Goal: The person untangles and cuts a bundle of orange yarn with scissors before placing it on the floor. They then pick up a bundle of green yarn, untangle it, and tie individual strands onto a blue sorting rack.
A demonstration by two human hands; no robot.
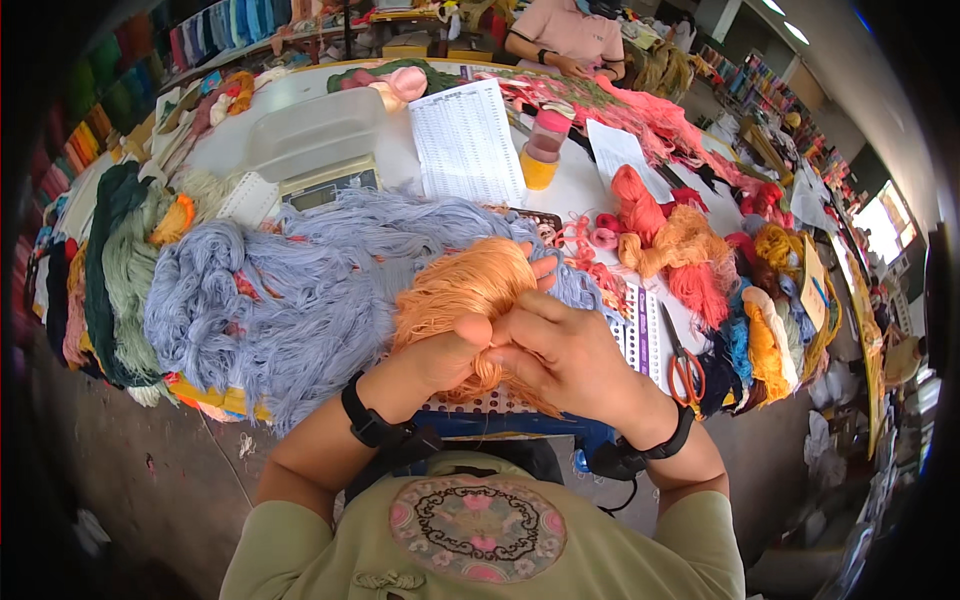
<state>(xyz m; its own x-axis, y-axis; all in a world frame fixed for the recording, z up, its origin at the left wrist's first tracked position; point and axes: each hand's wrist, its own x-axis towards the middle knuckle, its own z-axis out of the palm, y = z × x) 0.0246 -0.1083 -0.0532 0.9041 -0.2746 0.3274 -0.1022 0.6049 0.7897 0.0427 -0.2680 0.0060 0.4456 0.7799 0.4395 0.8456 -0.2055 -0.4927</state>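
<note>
An orange hank of thread is in my hands over the near edge of the table. My left hand is wrapped round its lower part, the thumb lying on top and some fingertips showing beyond the hank. Pressed against it from the right, my right hand has its thumb and fingers pinched together on the strands near my left thumb. The pinched spot itself is mostly hidden by the fingers. Beneath and to the left spreads a large heap of pale blue thread, with bits of red among it.
Red-handled scissors lie right of my right hand, beside a white perforated card. Farther back are a scale with a clear tray, a printed sheet and a jar. Coloured hanks line both sides; a person works opposite.
</note>
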